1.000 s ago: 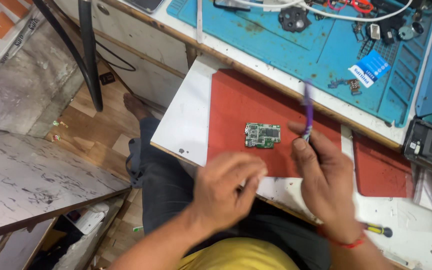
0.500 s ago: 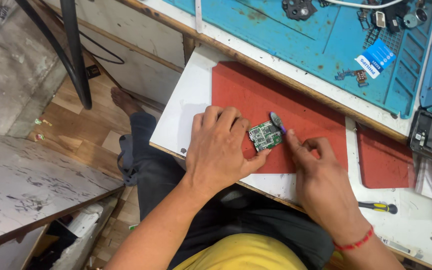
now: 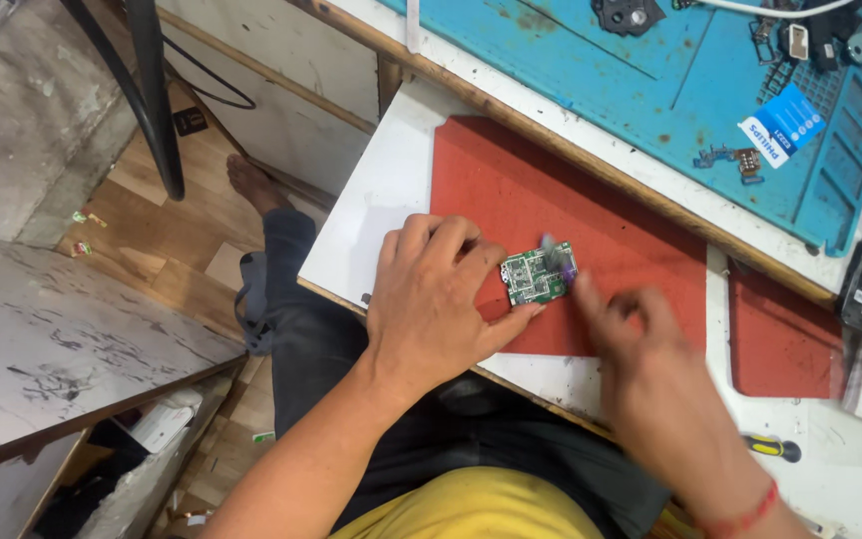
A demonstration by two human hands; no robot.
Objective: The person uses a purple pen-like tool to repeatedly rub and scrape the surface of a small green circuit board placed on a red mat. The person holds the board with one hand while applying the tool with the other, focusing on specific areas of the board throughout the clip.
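One board: green circuit board [image 3: 536, 276] is lying flat on the red mat [image 3: 511, 185], long axis running left-right, slightly tilted.
Left hand [image 3: 438, 299]: fingertips are pinning the board's left edge.
Right hand [image 3: 655, 369]: is blurring, closed on a purple tool [image 3: 563, 262] touching the board.
Label: blue-white card [image 3: 778, 128] is lying on the blue mat [image 3: 641, 90].

A small rectangular packet [image 3: 779, 129], blue with a white end, is seen lying tilted on the blue mat [image 3: 650, 90] at the upper right, well apart from the hands. Printing is carried on its white part. No screens or signs are shown.
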